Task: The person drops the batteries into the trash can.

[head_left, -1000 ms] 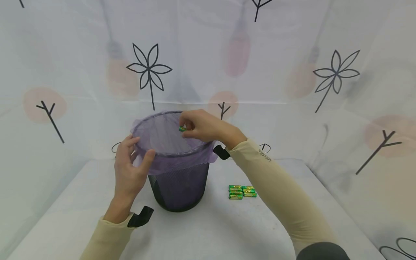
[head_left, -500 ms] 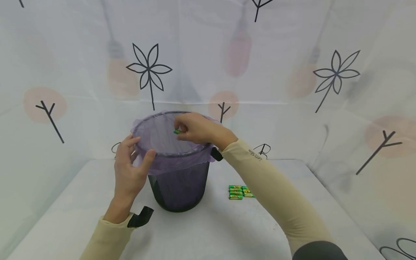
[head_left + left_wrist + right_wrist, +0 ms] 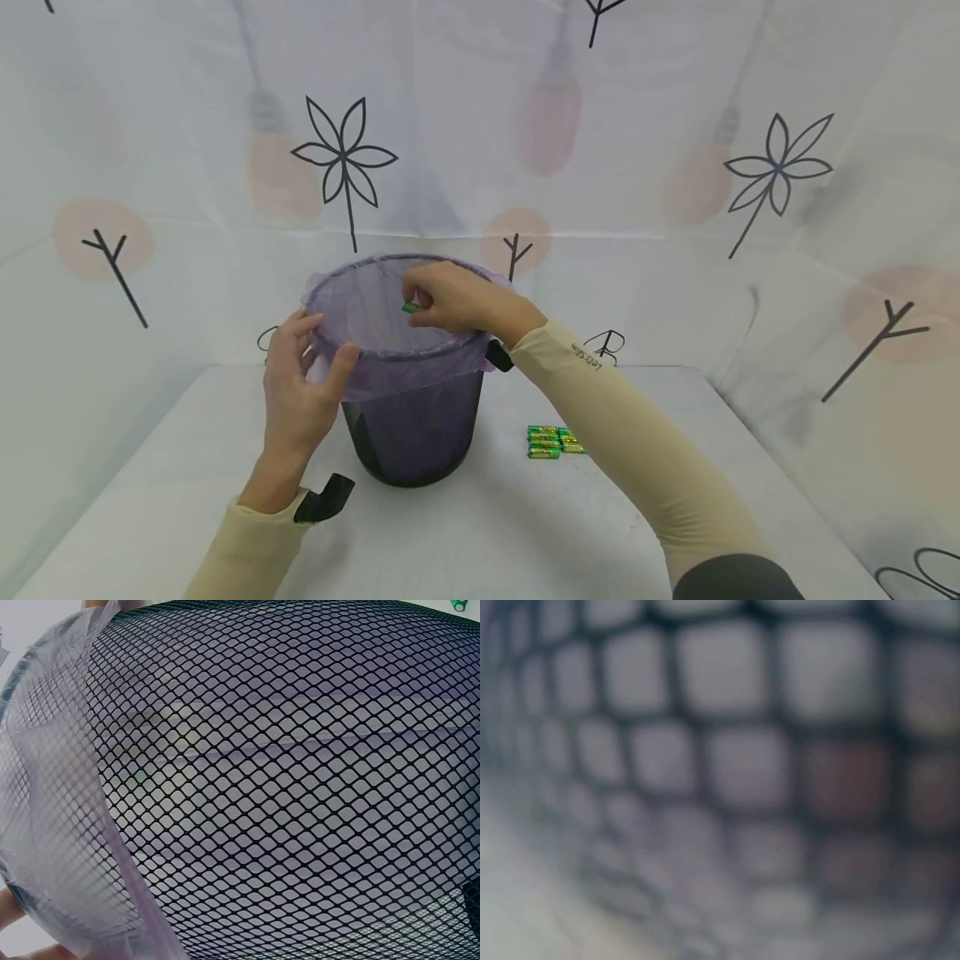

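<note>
A black mesh wastebasket [image 3: 416, 442] stands upright on the table, lined with a thin purple bag [image 3: 405, 379] folded out over its rim. My left hand [image 3: 303, 392] holds the basket's left side at the rim, thumb in front and fingers farther back. Over the basket's mouth, my right hand [image 3: 457, 296] pinches a small green battery [image 3: 409, 307] between thumb and fingers. Close mesh [image 3: 285, 795] fills the left wrist view, with fingertips [image 3: 11, 907] at the lower left corner. Blurred mesh [image 3: 720, 675] covers the right wrist view, hiding the right hand's grip there.
Several green batteries [image 3: 543, 442] lie in rows on the white table [image 3: 480, 533], right of the basket, partly covered by the right sleeve [image 3: 622, 417]. A white printed cloth [image 3: 637, 292] hangs close behind the table.
The right hand with its battery has shifted left and slightly down, farther over the basket's mouth, then nearly stopped. The left hand and basket keep their place.
</note>
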Available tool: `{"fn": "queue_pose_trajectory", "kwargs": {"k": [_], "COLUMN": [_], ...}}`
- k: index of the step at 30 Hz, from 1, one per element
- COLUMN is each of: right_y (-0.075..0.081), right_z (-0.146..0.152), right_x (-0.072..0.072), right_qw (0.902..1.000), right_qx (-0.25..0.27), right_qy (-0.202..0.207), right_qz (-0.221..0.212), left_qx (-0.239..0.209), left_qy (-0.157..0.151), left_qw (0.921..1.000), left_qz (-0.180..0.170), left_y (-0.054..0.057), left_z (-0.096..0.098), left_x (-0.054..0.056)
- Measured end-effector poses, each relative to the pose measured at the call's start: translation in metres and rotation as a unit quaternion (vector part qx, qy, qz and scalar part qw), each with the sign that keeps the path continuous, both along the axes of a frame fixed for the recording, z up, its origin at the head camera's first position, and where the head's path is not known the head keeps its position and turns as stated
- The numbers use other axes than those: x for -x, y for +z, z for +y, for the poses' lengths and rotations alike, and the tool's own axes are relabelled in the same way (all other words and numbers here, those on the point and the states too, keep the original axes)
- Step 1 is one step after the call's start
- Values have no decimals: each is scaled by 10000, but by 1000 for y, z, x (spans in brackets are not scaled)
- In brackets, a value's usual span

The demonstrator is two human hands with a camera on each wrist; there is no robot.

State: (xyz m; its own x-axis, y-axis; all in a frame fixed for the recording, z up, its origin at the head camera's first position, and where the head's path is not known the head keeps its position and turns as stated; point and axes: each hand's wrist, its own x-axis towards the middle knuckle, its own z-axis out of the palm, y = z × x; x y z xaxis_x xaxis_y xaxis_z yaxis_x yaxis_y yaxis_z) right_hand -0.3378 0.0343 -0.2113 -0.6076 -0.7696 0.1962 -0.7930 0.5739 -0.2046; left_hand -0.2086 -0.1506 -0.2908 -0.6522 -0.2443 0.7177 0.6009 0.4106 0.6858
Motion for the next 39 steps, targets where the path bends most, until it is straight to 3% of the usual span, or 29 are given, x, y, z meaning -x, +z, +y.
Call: {"fn": "queue_pose_trajectory", "kwargs": {"k": [8,15,21,29,39], "right_y": [0,-1,4,11,-3], "right_z": [0,0,11,46,90], "right_x": [-1,-2,-5,-21,-41], "right_qw": [10000,9999,9973,9893,9692], "right_qx": [-6,163,649,1180,2149], "right_qy": [-23,-3,139,436,631], "right_qz": [1,23,326,738,1025], "left_qx": [56,148,191,154,112], "left_qy": [21,100,73,98,98], "left_qw": [10000,9998,9998,9998,9999], "left_qz": [-76,-130,-28,70,83], "left_y": [0,-21,-26,-24,-26], "left_z": [0,-15,-17,-16,-16], "left_x": [0,21,25,24,24]}}
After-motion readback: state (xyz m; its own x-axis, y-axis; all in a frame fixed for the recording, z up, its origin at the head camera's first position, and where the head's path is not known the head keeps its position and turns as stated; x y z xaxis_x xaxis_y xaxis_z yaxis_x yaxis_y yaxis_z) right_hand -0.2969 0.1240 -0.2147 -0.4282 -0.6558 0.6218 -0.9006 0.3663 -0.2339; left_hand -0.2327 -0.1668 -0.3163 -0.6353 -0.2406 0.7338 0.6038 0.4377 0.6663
